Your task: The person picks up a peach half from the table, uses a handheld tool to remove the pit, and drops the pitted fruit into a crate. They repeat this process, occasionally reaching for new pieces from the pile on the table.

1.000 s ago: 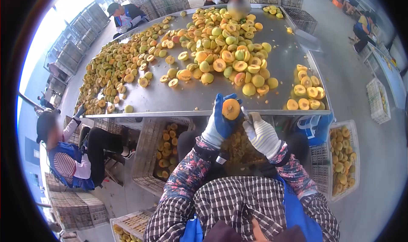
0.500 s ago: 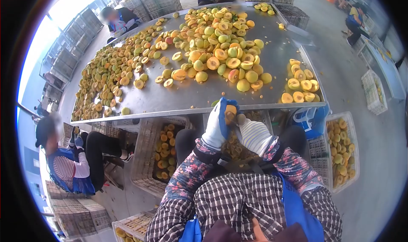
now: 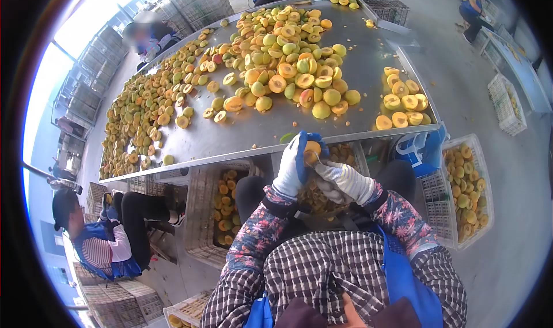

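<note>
My left hand (image 3: 295, 165), in a white glove with a blue coated palm, is closed around a halved peach (image 3: 311, 150) just off the table's near edge. Its orange cut face shows between the fingers. My right hand (image 3: 344, 181), in a striped white glove, has its fingers closed against the near side of the fruit. Something thin may be pinched there, too small to make out. Below both hands, a crate (image 3: 362, 158) between my knees holds pits and scraps. A green leaf (image 3: 286, 138) lies at the table edge beside my left hand.
A metal table (image 3: 242, 133) carries a large heap of halved peaches (image 3: 282, 68) and a small group (image 3: 403, 102) at its right corner. Crates of peaches stand left (image 3: 199, 236) and right (image 3: 487, 212). A blue bag (image 3: 423, 155) hangs at right. A co-worker (image 3: 103, 241) sits at left.
The view has shifted slightly. My left hand has turned so more of the peach's cut face shows. My right fingers now press in at the fruit's lower edge.
</note>
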The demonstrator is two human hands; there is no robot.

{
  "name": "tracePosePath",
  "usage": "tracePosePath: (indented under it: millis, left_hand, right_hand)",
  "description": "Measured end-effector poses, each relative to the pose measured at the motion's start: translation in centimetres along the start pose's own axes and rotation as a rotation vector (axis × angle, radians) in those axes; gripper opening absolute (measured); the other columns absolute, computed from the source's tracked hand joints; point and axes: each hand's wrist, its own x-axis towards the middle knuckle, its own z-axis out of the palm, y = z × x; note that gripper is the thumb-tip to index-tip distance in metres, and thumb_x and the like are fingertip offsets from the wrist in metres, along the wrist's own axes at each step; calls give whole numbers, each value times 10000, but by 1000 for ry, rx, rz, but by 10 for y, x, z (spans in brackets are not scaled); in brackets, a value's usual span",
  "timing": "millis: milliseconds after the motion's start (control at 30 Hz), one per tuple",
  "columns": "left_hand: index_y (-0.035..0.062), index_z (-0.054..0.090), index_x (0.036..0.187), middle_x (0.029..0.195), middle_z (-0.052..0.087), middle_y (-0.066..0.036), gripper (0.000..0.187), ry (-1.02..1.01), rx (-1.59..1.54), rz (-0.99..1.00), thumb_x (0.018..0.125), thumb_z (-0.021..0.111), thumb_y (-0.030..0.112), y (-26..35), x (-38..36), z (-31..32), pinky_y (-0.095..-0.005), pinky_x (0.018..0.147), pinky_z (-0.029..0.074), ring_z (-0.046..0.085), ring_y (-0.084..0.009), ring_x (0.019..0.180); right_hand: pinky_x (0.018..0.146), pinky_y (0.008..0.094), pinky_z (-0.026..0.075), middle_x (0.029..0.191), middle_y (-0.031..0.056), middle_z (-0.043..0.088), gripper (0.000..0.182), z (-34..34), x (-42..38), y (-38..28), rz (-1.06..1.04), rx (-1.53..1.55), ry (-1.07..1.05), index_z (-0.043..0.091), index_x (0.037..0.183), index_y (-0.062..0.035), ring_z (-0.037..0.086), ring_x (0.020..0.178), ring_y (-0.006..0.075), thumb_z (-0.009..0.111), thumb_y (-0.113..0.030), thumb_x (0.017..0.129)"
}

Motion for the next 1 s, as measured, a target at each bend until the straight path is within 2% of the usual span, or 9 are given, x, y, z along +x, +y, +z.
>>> tracePosePath:
  millis: [167,200,233,300,500,567,700,833,1000]
  left_hand:
    - [-33,551,1148,1012,615,-128,411,73,334,155,1052,397,336,-18,6,-29,-347,878,530,642,-226,906]
    - [-34,565,1140,1022,618,-126,406,45,662,331,1045,423,334,-17,7,-37,-325,870,521,640,-214,890]
    - [-26,603,1104,1003,637,-95,344,132,418,209,1025,481,286,-3,3,-33,-301,825,504,638,-195,855]
    - [-6,628,1081,946,654,-89,281,306,937,236,981,552,245,7,-8,-55,-306,788,497,640,-191,833]
    - [68,640,1157,1077,656,-158,362,771,1859,-33,888,632,310,93,-65,-106,-404,897,480,619,-343,1022]
    - [60,626,1179,1134,637,-168,408,838,2073,129,873,644,329,92,-56,-116,-410,946,458,590,-361,1077]
    - [7,607,1197,1153,625,-198,484,280,1537,235,838,675,325,74,20,-71,-400,957,460,588,-354,1101]
    - [-12,534,1285,1279,567,-210,567,-45,1659,243,841,687,305,17,114,-27,-398,1001,443,547,-364,1187]
    - [32,425,1324,1290,491,-220,722,17,1796,91,779,752,372,-34,169,-7,-440,955,481,568,-384,1127]
  right_hand:
    - [404,290,395,637,0,494,299,-19,-3,21,-109,-216,9,535,1044,-102,463,427,148,531,-396,990]
    - [545,401,500,680,100,594,301,-44,21,46,-710,-883,212,533,1068,-54,599,546,292,557,-337,968]
    - [701,491,515,775,210,655,316,-40,2,29,-350,-1388,385,532,1075,-18,653,736,415,553,-305,945]
    - [714,505,508,813,247,665,344,-48,-2,25,-68,-1599,427,537,1059,-8,652,796,423,536,-327,932]
    - [713,499,511,785,238,665,398,-58,-17,19,-130,-1539,439,541,1054,-12,661,785,409,499,-393,947]
    - [715,495,512,781,232,666,396,-57,-14,13,-109,-1522,452,544,1052,-18,661,792,407,495,-398,949]
    - [716,500,508,788,236,664,382,-58,-8,12,-173,-1488,480,528,1053,-30,657,792,413,504,-396,944]
    - [724,505,505,819,239,663,360,-67,-9,17,-228,-1495,495,496,1069,-32,652,810,421,522,-363,928]
    - [715,501,505,821,243,659,385,-65,-20,18,-243,-1460,515,488,1102,-12,644,799,429,519,-355,929]
